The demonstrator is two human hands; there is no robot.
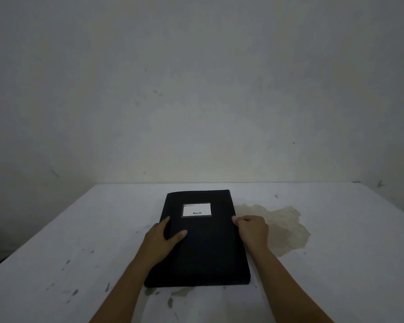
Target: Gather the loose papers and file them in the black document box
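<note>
The black document box (208, 250) lies flat and closed in the middle of the white table (56, 264), its white label (196, 209) facing up near the far end. My left hand (163, 238) rests on the box's left edge, thumb across the lid and fingers along the side. At the right edge, my right hand (251, 229) has its curled fingertips pinching the lid's rim. No loose papers are in sight.
A large brownish stain (285, 227) marks the table just right of the box. Small dark scuffs dot the tabletop. A bare grey wall (196, 89) rises behind the table's far edge. The table's left edge drops away into shadow.
</note>
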